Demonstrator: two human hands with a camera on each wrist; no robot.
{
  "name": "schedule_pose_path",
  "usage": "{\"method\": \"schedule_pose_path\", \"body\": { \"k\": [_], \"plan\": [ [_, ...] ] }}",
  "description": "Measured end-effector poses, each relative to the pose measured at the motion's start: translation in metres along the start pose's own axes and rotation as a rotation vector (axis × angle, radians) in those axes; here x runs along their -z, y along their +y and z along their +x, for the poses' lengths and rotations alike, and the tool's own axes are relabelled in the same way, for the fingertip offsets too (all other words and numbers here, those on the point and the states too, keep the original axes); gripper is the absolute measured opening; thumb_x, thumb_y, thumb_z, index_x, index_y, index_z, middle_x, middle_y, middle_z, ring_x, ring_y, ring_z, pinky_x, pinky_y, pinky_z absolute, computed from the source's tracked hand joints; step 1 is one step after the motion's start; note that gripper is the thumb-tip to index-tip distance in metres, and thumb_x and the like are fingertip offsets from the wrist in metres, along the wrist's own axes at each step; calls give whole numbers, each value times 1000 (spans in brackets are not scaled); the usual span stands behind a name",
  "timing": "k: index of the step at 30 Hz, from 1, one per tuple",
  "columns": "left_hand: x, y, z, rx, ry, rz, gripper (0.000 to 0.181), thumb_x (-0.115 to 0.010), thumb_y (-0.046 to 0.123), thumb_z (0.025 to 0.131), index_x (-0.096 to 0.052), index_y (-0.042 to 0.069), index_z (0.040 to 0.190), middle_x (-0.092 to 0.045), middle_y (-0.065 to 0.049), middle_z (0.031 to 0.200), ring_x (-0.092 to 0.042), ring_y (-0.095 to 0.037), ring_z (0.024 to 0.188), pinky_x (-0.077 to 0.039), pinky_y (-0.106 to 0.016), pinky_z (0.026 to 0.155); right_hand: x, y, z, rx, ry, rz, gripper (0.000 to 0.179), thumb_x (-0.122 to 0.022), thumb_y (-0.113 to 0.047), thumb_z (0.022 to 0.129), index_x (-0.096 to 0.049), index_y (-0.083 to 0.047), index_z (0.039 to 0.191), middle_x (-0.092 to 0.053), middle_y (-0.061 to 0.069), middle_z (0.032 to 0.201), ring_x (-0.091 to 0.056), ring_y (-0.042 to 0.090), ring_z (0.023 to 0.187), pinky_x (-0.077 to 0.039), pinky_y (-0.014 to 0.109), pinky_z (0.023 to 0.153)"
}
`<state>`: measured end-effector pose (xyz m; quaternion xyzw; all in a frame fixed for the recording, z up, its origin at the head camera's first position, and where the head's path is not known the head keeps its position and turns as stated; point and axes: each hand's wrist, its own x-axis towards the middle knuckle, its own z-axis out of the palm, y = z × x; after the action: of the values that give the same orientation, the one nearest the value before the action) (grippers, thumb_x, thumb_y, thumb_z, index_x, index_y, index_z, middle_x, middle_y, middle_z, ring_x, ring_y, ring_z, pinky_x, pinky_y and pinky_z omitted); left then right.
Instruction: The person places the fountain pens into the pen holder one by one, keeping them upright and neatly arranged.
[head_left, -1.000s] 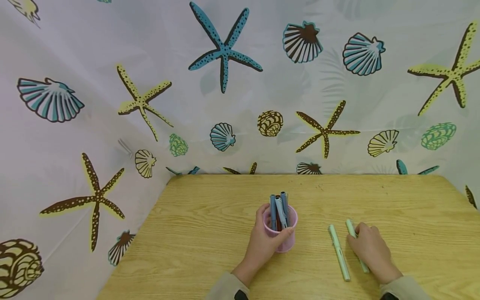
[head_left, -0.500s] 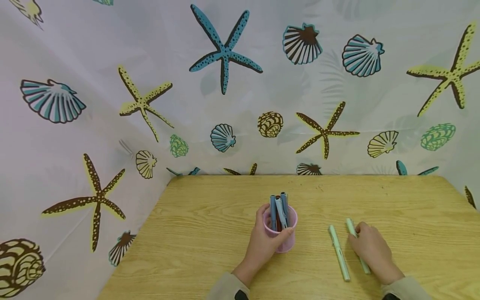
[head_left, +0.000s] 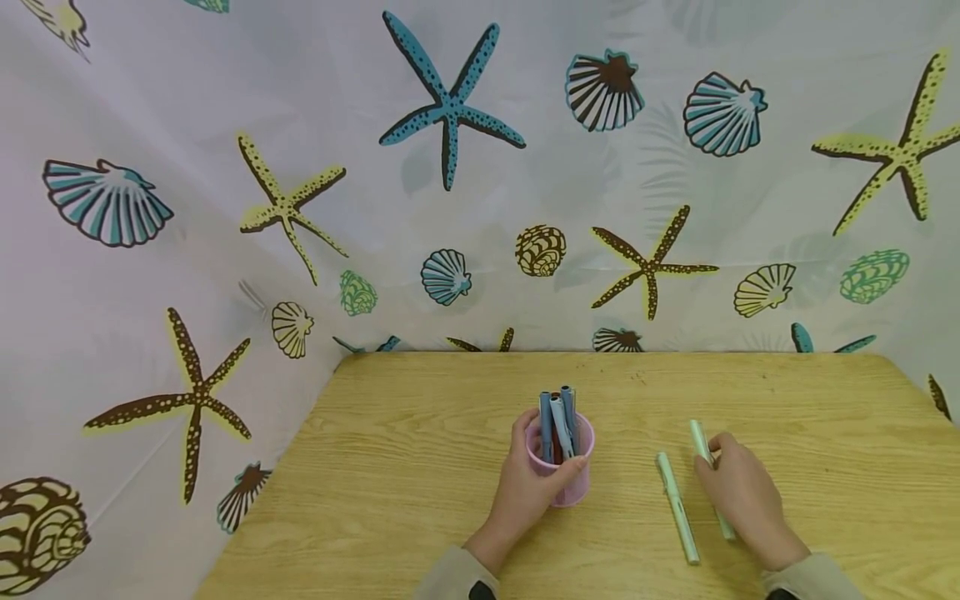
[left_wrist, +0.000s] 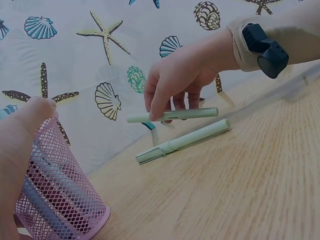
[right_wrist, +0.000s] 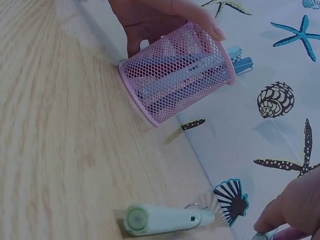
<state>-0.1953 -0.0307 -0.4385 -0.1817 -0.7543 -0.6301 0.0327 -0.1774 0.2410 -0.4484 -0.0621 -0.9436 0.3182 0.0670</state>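
Observation:
My left hand (head_left: 525, 483) grips a pink mesh pen cup (head_left: 574, 490), fingers round its far side and thumb on the near rim. Several pens (head_left: 558, 421), blue-grey and one dark red, stand in the cup with their ends above the rim. To the right, my right hand (head_left: 742, 492) pinches a pale green pen (head_left: 698, 435) between thumb and fingers. In the left wrist view that held pen (left_wrist: 202, 113) is raised off the tabletop. A second pale green pen (head_left: 678, 512), with a clip, lies on the table between the cup and my right hand.
The light wood table (head_left: 390, 467) reaches back to a white curtain (head_left: 480, 208) printed with starfish and shells. The curtain also hangs along the left and right sides. Table surface lies between the cup and the back edge.
My right hand has raised the pale green pen it pinches and shifted it slightly away from me. The left hand keeps its grip on the pen cup, and the other green pen lies as before.

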Motion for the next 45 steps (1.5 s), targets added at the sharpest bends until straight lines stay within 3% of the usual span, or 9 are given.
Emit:
{"method": "schedule_pose_path", "body": {
  "k": [21,26,32,39,45],
  "plan": [
    [1,-2,1,21,4,13,77,-73,24,81,-25,16,141,-48,-10,131,-48,-26,118,-39,-46,95,4,-28,-2,33,87,116,34,-57,-19,91,-52,5,115,-62,16,88,-51,16,55,-41,31,46],
    [1,-3,1,18,8,17,77,-73,24,81,-26,16,141,-48,-10,131,-48,-26,118,-39,-46,95,2,-35,-3,58,117,158,33,-57,-19,92,-52,3,116,-62,16,90,-56,19,63,-43,30,48],
    [1,-4,0,8,-4,5,77,-72,25,81,-25,16,141,-48,-9,130,-48,-26,117,-40,-47,94,-3,-41,-4,135,188,185,29,-59,-16,91,-53,3,113,-63,15,88,-61,25,69,-47,30,51],
    [1,-3,1,11,-3,11,76,-73,25,81,-26,16,141,-47,-9,131,-48,-25,118,-39,-46,95,-10,-47,-5,236,296,234,25,-63,-12,89,-56,1,109,-62,12,85,-57,19,66,-46,25,50],
    [0,-3,0,17,2,13,76,-73,26,81,-26,17,141,-46,-7,132,-47,-25,118,-39,-46,96,-17,-52,-4,377,371,297,26,-67,-5,85,-57,2,108,-62,10,85,-58,19,68,-48,24,55]
  ]
}}
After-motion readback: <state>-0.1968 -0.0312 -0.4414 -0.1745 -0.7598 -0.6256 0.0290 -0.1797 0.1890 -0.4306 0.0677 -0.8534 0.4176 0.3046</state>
